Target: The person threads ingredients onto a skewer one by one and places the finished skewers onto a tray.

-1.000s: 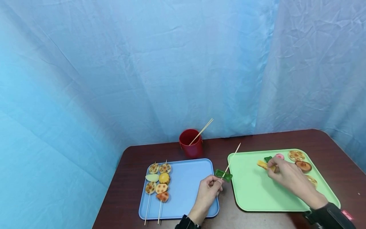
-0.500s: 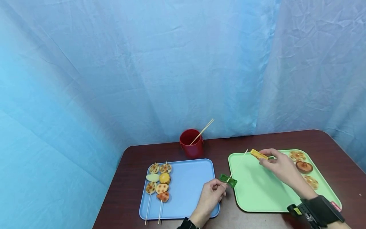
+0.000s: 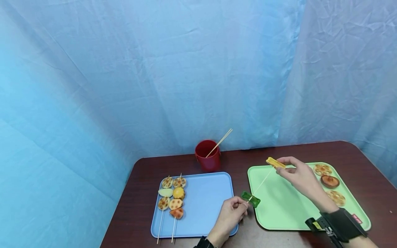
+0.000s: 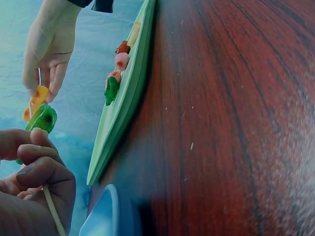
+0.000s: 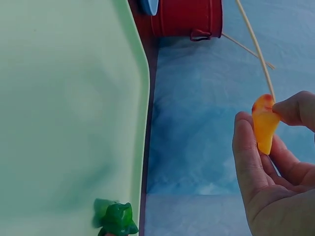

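Above the green tray's (image 3: 276, 213) left half, a thin stick (image 3: 262, 184) slants up and right, green piece (image 3: 250, 199) threaded near its lower end. Far tip meets a yellow piece (image 3: 275, 162) by the tray's far edge; can't tell if it's pierced. Left hand (image 3: 227, 215): grip pinched on the stick just below the green piece. Right hand (image 3: 302, 175): thumb-and-finger grip, only as wide as the yellow piece it holds. Black band (image 3: 344, 224) on right wrist.

Green tray, right side: two round slices, brown piece (image 3: 330, 181) between them. Blue tray (image 3: 207, 203) to the left: two loaded skewers side by side, bare ends over the near rim. Red cup (image 3: 211, 163) behind it, thin sticks (image 3: 221, 140) leaning out right.

Surface (image 3: 130, 206): dark red-brown wood grain, rounded far corners, greyish sheen at near edge, pale specks in left wrist view. Room: creased blue cloth (image 3: 201, 79) behind and at both sides, brighter cyan left, greyer right.
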{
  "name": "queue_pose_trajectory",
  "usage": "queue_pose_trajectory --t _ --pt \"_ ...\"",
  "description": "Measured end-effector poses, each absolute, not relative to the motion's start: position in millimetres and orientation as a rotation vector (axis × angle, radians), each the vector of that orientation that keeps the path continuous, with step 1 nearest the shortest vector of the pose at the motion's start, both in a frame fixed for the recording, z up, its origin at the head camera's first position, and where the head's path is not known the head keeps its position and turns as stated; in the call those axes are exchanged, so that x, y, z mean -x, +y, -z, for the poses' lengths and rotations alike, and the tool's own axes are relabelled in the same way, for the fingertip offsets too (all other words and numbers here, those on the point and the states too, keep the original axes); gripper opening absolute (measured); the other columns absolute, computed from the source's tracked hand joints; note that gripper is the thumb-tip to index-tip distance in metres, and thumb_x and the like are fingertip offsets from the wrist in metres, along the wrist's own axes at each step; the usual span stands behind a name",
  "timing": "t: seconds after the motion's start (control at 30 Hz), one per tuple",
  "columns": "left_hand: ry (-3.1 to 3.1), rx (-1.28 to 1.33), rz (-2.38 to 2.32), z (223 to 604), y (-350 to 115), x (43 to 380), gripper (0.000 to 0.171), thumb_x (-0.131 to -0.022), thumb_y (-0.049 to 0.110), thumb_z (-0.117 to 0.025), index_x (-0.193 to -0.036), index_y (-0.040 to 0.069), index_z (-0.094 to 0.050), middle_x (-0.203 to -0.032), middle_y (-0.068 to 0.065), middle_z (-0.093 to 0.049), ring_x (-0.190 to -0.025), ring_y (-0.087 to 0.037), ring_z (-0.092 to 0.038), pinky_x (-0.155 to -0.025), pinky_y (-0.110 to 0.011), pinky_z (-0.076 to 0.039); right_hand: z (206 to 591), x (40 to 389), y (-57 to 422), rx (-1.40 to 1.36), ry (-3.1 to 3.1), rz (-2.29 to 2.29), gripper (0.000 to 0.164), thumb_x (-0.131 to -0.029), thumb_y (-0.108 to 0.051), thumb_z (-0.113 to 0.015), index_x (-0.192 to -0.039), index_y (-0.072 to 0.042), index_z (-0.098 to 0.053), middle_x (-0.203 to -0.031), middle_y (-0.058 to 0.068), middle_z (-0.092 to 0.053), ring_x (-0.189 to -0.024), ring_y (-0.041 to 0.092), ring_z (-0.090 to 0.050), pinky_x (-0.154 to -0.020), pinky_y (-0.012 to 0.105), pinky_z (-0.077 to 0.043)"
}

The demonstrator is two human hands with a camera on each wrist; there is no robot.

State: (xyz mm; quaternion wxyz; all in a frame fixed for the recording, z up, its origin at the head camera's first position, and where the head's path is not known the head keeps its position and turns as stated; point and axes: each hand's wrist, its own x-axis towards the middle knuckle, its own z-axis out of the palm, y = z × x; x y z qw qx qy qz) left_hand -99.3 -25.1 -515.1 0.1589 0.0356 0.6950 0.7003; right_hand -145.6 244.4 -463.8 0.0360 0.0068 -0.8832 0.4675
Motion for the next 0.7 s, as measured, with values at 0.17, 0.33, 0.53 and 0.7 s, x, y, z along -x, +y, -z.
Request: queue_pose_trajectory --t 0.17,0.33,0.53,0.7 --pt "1.988 -0.084 -1.995 514.7 -24.3 100.2 0.021 -0.093 0.010 -0.067 -0.098 -0.011 -0.068 -0.065 0.005 -0.058 -0.055 -0.007 -0.046 -0.051 -0.020 -0.039 462.4 145.1 242.9 -0.024 -2.698 -1.449 0.049 -0.102 -0.041 -0.065 -0.136 -0.008 -0.059 -0.120 0.018 -0.070 -0.104 0.032 -0.072 -0.064 0.032 -0.049" --pt "1.980 -0.064 -1.992 514.8 -23.1 101.3 0.018 -0.093 0.009 -0.066 -0.097 -0.009 -0.069 -0.065 0.004 -0.059 -0.055 -0.008 -0.045 -0.051 -0.020 -0.039 461.6 144.4 243.1 -0.033 -2.693 -1.441 0.047 -0.102 -0.041 -0.065 -0.137 -0.010 -0.059 -0.114 0.015 -0.072 -0.097 0.028 -0.072 -0.062 0.032 -0.048" --pt "1.980 -0.064 -2.003 515.2 -22.3 101.3 0.016 -0.093 0.007 -0.066 -0.096 -0.008 -0.069 -0.065 0.004 -0.059 -0.055 -0.008 -0.045 -0.051 -0.020 -0.039 462.0 142.8 241.5 -0.092 -2.663 -1.395 0.041 -0.102 -0.032 -0.067 -0.135 -0.008 -0.060 -0.123 0.017 -0.066 -0.098 0.026 -0.071 -0.067 0.030 -0.053" --pt "1.973 -0.051 -2.009 514.5 -22.4 101.3 0.016 -0.093 0.008 -0.066 -0.096 -0.007 -0.070 -0.066 0.003 -0.059 -0.055 -0.008 -0.045 -0.050 -0.021 -0.038 463.8 141.1 236.4 -0.118 -2.651 -1.401 0.042 -0.102 -0.032 -0.067 -0.133 -0.007 -0.058 -0.128 0.017 -0.061 -0.105 0.033 -0.069 -0.071 0.030 -0.055"
